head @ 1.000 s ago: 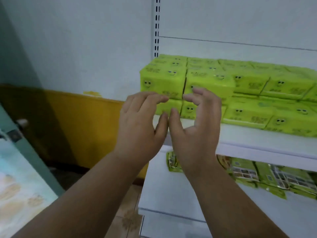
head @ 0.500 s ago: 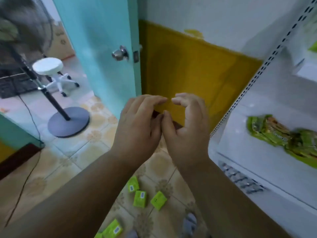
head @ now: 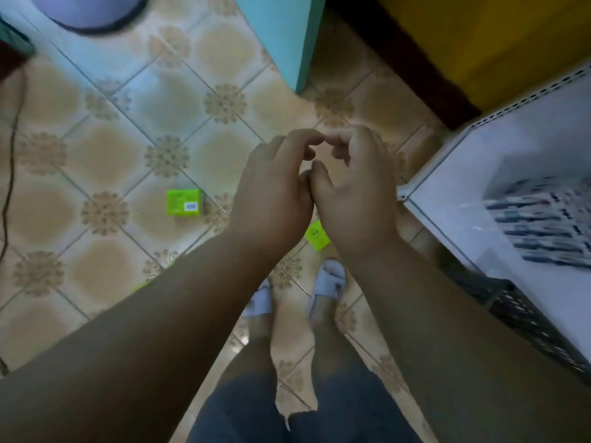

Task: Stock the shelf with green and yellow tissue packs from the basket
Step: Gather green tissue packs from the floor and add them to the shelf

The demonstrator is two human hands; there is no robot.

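Both hands, left (head: 271,199) and right (head: 355,199), hang loosely curled and hold nothing. Two packs (head: 185,203) (head: 316,239) lie on the floor (head: 96,161); restocking looks unfinished, basket (head: 524,311) near right.

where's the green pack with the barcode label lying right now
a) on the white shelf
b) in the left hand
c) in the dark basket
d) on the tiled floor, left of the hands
d: the green pack lies flat on the tiled floor, apart from and to the left of the left hand; both it and the right hand hold nothing, fingers loosely curled.
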